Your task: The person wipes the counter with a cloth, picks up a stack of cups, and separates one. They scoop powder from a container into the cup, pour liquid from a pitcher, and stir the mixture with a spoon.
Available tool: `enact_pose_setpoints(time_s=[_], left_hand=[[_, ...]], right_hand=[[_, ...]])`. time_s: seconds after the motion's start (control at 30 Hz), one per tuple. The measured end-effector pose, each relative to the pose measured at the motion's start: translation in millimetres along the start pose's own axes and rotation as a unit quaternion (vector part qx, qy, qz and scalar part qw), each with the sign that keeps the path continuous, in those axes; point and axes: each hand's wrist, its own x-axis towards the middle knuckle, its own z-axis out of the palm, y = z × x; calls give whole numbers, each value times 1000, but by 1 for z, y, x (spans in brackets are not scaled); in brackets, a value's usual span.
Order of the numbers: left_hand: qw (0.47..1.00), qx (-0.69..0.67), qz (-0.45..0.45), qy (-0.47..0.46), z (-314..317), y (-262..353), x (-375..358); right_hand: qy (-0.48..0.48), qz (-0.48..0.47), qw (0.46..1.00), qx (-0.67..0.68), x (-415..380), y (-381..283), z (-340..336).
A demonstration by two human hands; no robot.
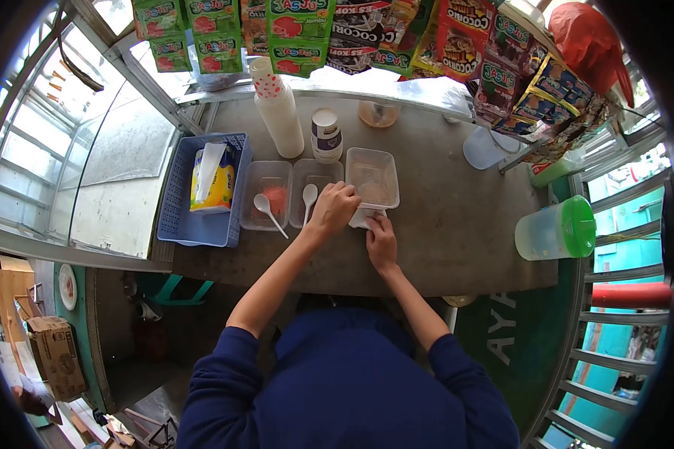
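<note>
At the near rim of a clear plastic tub (373,168) with a little brownish stuff in it, my two hands meet. Between them is a thin, white, crumpled piece (365,217), like a tissue or a small bag. My right hand (383,245) pinches its near side. My left hand (335,209) is closed at its left edge, with fingers bent down and their tips partly hidden. Left of that hand, a white plastic spoon (309,200) rests in a second clear tub (297,172). A third tub (254,176) holds reddish-orange stuff and another white spoon (268,208).
A blue basket (171,202) with a yellow tissue pack (211,179) stands left. Behind the tubs are stacked plastic cups (281,120) and paper cups (326,138). A green-lidded container (547,232) stands at right. Drink sachets (299,34) hang overhead.
</note>
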Motion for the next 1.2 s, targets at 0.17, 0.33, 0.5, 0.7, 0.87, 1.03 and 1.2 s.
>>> enact_pose_setpoints(time_s=[0.17, 0.33, 0.5, 0.7, 0.87, 1.03, 1.2], left_hand=[[1000, 7, 7, 9, -1, -4, 2], [1000, 21, 18, 15, 0, -8, 3], [1000, 8, 3, -2, -1, -7, 1], [1000, -4, -1, 4, -1, -4, -3], [1000, -4, 1, 1, 2, 2, -5], [1000, 22, 13, -14, 8, 8, -9], [991, 102, 45, -73, 15, 18, -22]], right_hand=[[39, 23, 997, -69, 20, 1, 36], [-38, -10, 981, -189, 34, -11, 34], [-105, -143, 983, -52, -9, -29, 14], [-156, -180, 971, 36, -53, -13, -22], [13, -62, 996, -56, 8, 16, -32], [-94, -109, 988, 49, -57, -29, 18], [-214, -104, 948, 214, -67, -54, -13]])
